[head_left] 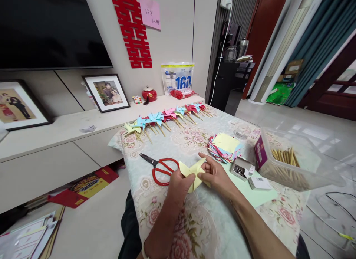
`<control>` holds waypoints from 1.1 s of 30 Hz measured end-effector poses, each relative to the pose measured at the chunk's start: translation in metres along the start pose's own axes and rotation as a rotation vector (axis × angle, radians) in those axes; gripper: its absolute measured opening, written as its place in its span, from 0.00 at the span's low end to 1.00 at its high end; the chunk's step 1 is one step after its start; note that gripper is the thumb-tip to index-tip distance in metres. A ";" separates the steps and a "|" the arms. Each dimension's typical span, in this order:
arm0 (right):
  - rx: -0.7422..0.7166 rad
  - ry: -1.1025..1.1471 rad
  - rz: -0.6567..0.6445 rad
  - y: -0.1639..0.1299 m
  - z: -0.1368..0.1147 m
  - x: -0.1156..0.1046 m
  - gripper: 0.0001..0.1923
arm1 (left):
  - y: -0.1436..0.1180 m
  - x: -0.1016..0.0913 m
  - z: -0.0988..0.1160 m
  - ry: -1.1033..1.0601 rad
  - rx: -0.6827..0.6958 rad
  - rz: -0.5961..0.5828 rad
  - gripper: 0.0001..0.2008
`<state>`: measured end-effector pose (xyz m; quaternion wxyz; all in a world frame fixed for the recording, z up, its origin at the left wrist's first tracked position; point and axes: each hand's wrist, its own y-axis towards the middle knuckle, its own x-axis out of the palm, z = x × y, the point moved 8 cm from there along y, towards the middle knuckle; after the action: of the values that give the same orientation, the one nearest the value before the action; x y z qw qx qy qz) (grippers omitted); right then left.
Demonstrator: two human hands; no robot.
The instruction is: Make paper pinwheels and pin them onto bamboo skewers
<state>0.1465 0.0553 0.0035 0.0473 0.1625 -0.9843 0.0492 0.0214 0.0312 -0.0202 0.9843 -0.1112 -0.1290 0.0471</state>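
Both hands work one yellow paper square point(194, 172), judged mid-fold into a pinwheel. Left hand point(180, 185) pinches the near corner, fingers together on it; right hand point(215, 173) grips the far edge, thumb and fingers clamped. Red scissors point(160, 167) lie just left of the fingers. Next likely calls for drawing corners to the centre.

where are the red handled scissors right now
In the head view, the red-handled metal scissors lie on the floral tablecloth, just left of the left hand holding the yellow folded paper.
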 end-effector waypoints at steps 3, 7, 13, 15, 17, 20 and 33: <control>-0.018 -0.018 0.001 0.002 0.003 0.000 0.45 | 0.001 -0.001 -0.001 0.032 0.003 0.029 0.16; -0.008 -0.041 0.018 0.003 0.004 0.000 0.47 | 0.001 0.002 -0.002 0.008 0.001 0.007 0.16; -0.051 -0.102 0.048 0.003 0.001 -0.001 0.46 | 0.005 -0.004 -0.007 0.098 0.029 0.049 0.15; -0.063 -0.095 0.042 0.004 0.002 -0.001 0.46 | 0.006 -0.007 -0.008 0.146 0.040 0.079 0.14; -0.066 -0.089 0.029 0.004 0.003 -0.002 0.46 | 0.006 -0.009 -0.007 0.177 0.050 0.094 0.14; -0.067 -0.096 0.021 0.004 0.004 -0.002 0.46 | 0.005 -0.008 -0.003 0.212 0.051 0.089 0.13; -0.270 -0.399 0.332 -0.023 -0.052 -0.058 0.14 | -0.001 -0.009 -0.001 0.028 -0.010 0.113 0.14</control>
<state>0.2124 0.0576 0.0506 -0.1347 -0.0023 -0.9850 -0.1080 0.0128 0.0284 -0.0235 0.9812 -0.1237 -0.1087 0.1004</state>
